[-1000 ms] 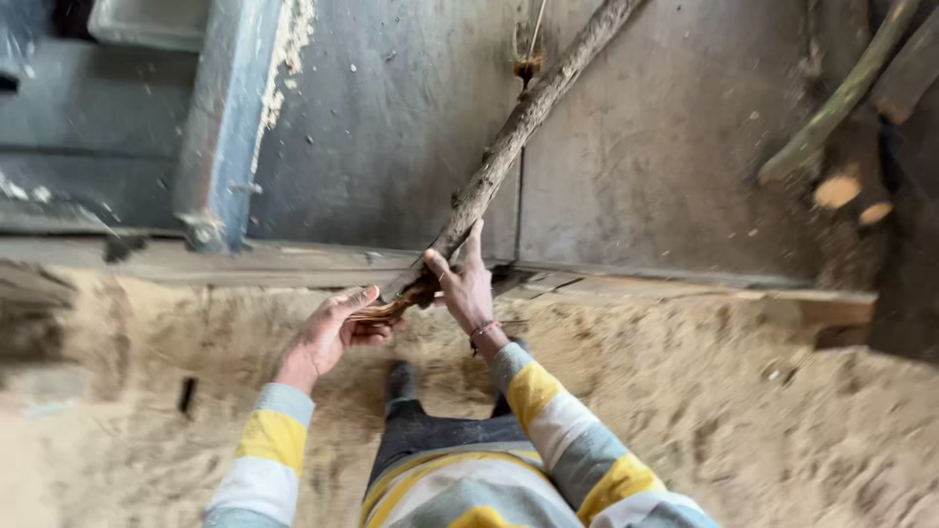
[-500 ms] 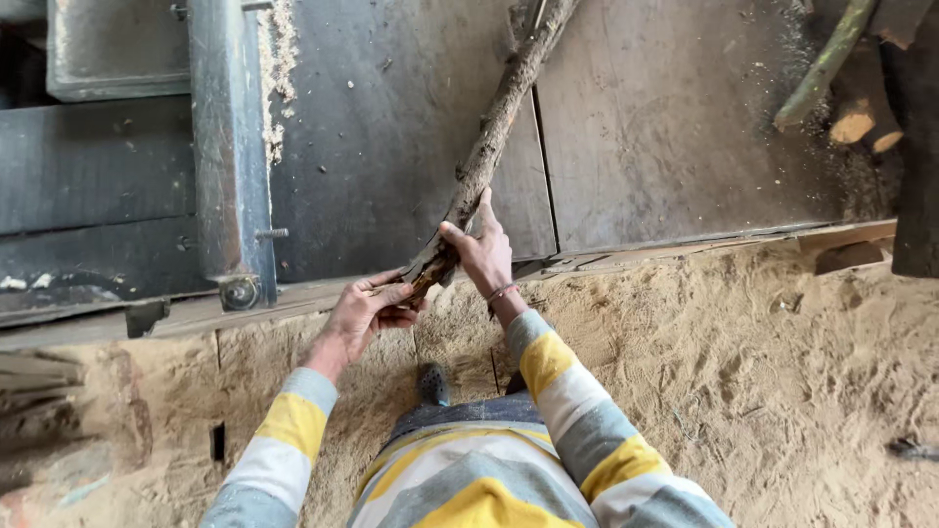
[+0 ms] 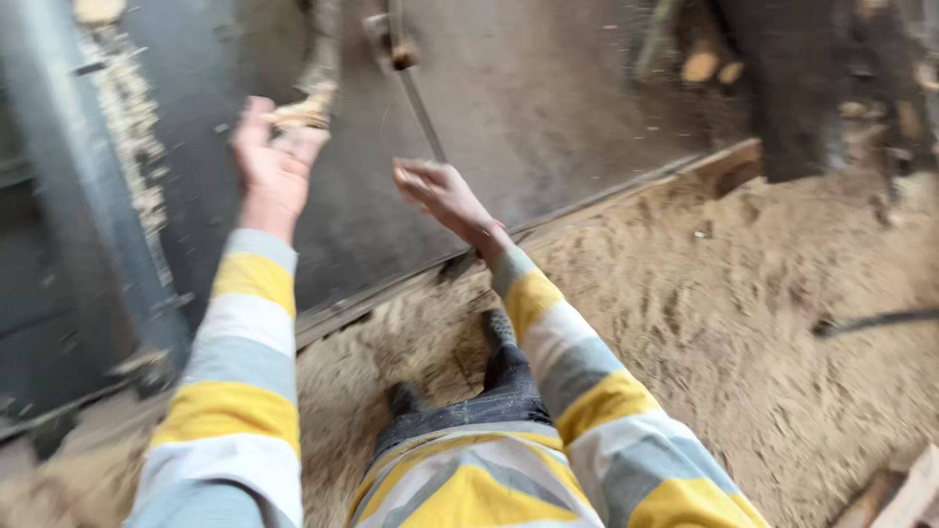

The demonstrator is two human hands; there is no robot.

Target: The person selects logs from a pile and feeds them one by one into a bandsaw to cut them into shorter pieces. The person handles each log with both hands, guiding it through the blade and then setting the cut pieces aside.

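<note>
The picture is motion-blurred. My left hand [image 3: 269, 152] is raised with its fingers spread, fingertips at the frayed lower end of a rough wooden stick [image 3: 311, 83] that runs up out of view over the grey metal sheet [image 3: 548, 108]. My right hand [image 3: 440, 191] hangs open and holds nothing, a little right of the stick and near a thin metal strip [image 3: 416, 98]. Both sleeves are striped yellow, grey and white. My feet stand in sawdust below.
A grey metal beam [image 3: 83, 205] dusted with sawdust stands at the left. Cut logs [image 3: 706, 61] lie at the upper right. Sawdust [image 3: 743, 323] covers the floor, with a dark rod [image 3: 871, 321] at the right and wooden offcuts [image 3: 905, 499] bottom right.
Both hands have let go of the stick. The stick has moved up and away across the metal sheet; my left hand followed its end upward, my right hand drew back. The camera swung left.
</note>
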